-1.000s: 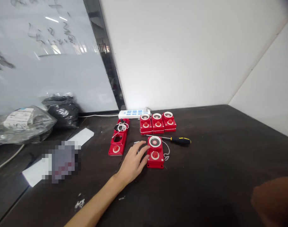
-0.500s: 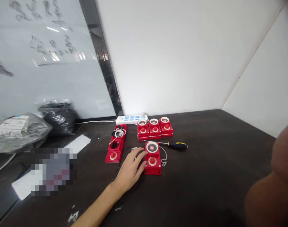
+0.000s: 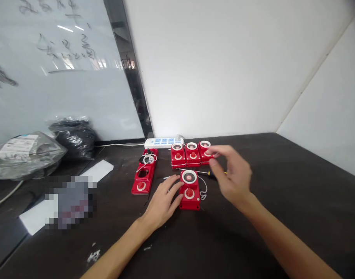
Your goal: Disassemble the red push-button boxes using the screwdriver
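Just in front of the person, on the dark table [image 3: 253, 240], stands a red box [image 3: 185, 201], apart from the others, with a white-rimmed disc [image 3: 189, 177] at its far end and a red knob [image 3: 189, 193] nearer us. The left hand [image 3: 163, 199] lies along its left side, fingers a little spread, the tips meeting the edge without wrapping round it. The right hand [image 3: 235, 176] is up in the air, smeared by motion; its thumb and forefinger curve towards each other with a gap between, and I can't make out how the other fingers sit. It covers part of a screwdriver [image 3: 205, 173] lying just beyond the box. A pale twisted cord [image 3: 205, 189] curls beside the box's right edge. Further back, three similar red boxes [image 3: 193, 155] stand side by side, near a white power strip [image 3: 164, 143]. Over to the left, a longer red housing [image 3: 145, 166] with a round hole carries a tangle of white cord [image 3: 152, 157].
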A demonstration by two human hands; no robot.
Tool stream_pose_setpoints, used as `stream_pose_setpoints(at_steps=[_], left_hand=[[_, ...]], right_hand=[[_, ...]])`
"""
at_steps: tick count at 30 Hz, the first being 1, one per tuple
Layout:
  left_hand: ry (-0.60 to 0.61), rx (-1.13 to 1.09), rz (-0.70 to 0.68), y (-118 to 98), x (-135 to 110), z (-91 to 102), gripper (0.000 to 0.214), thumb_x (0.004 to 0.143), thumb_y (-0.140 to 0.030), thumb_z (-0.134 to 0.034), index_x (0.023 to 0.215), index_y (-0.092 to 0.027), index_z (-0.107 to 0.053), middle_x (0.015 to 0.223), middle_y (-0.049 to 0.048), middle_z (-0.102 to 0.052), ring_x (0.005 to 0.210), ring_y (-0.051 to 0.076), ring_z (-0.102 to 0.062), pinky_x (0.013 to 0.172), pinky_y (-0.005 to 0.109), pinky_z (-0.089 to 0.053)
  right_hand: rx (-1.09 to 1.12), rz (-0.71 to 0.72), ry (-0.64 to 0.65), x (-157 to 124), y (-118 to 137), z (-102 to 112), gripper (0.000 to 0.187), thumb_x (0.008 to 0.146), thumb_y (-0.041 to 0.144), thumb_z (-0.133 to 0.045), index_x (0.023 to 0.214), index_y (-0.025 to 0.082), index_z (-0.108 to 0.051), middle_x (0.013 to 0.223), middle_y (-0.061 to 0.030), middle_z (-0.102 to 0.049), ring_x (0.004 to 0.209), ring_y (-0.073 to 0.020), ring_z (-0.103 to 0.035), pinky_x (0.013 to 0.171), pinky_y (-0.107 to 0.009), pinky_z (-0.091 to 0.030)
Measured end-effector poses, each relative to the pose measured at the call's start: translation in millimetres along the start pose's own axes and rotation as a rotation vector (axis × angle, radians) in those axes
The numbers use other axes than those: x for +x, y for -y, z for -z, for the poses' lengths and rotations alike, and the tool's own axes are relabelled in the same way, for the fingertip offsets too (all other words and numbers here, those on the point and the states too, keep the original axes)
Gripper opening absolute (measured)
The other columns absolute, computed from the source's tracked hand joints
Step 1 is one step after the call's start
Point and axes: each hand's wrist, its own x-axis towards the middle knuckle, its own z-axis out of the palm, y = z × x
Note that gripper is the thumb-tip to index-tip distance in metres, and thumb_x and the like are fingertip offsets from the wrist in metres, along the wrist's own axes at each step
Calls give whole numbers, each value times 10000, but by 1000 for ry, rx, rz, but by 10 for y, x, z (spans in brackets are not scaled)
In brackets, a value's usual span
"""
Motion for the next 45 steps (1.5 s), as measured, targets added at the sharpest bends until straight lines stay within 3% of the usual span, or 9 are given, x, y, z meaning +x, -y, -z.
stream_pose_setpoints(at_steps=[5, 10, 12, 16, 24, 31, 37, 45], left_hand=[[23, -31, 20, -8, 5, -7, 369, 985, -275, -471, 1352, -243, -471, 1463, 96, -474, 1377, 247, -411, 1121, 460, -388], [3, -101, 81, 1, 133, 49, 305, 975, -310, -488, 1269, -252, -544, 1423, 84, -503, 1320, 235, -472, 1083, 420, -427], [16, -122, 112, 16, 206, 78, 355, 963, -348, -513, 1304, -250, -524, 1409, 88, -518, 1308, 239, -481, 1077, 423, -429], [101, -163, 167, 46, 253, 93, 514, 933, -449, -549, 1397, -247, -460, 1419, 93, -529, 1318, 264, -475, 1086, 453, -411], [172, -165, 212, 24, 92, 73, 688, 900, -558, -553, 1482, -248, -360, 1520, 91, -428, 1410, 287, -370, 1140, 473, -345], [168, -208, 242, 97, 53, 89, 831, 824, -587, -642, 1501, -256, -291, 1553, 119, -362, 1425, 324, -339, 1138, 508, -341], [195, -298, 222, 126, 35, 124, 921, 754, -543, -735, 1487, -241, -266, 1578, 144, -298, 1457, 346, -265, 1142, 547, -326], [232, -259, 207, 103, 53, 90, 1009, 747, -541, -741, 1519, -240, -165, 1580, 154, -292, 1461, 335, -263, 1181, 586, -232]], right_hand=[[-42, -195, 387, -483, -435, -427, 362, 861, 165, -563, 1221, 174, -601, 1223, -128, -638, 1144, -259, -589, 1006, -456, -473], [-19, -255, 643, -457, -526, -455, 333, 851, 193, -598, 1180, 174, -640, 1186, -114, -676, 1087, -250, -633, 980, -424, -489], [-47, -252, 686, -416, -522, -457, 382, 817, 218, -657, 1197, 177, -641, 1206, -120, -674, 1102, -268, -631, 986, -445, -482], [-55, -308, 585, -495, -527, -517, 449, 795, 221, -694, 1236, 177, -629, 1237, -120, -673, 1137, -276, -622, 1012, -459, -468], [108, -364, 406, -668, -492, -599, 393, 810, 212, -677, 1201, 207, -632, 1210, -99, -683, 1120, -251, -633, 1000, -431, -478], [158, -459, 458, -550, -427, -698, 405, 732, 104, -691, 1122, 203, -643, 1074, -51, -722, 962, -222, -679, 900, -392, -526], [138, -323, 492, -662, -473, -651, 407, 844, 227, -654, 1246, 219, -590, 1264, -93, -656, 1166, -251, -604, 1021, -446, -456], [53, -294, 483, -773, -512, -606, 439, 894, 374, -622, 1308, 240, -562, 1306, -101, -598, 1236, -261, -538, 1069, -463, -422]])
